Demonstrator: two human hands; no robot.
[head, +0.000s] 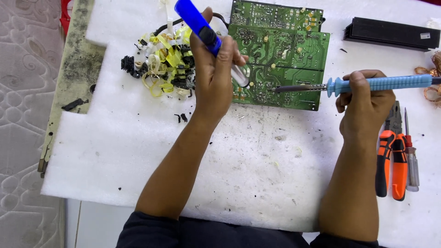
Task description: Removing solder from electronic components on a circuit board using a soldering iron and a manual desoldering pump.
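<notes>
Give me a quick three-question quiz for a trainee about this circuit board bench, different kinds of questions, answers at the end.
1. True or false: the right hand holds a soldering iron with a light blue handle.
2. Which tool does the left hand hold? A) blue desoldering pump B) pliers C) screwdriver
3. What lies right of the right forearm on the white foam sheet?

Key: 1 true. 2 A. 3 orange-handled pliers and a screwdriver.
</notes>
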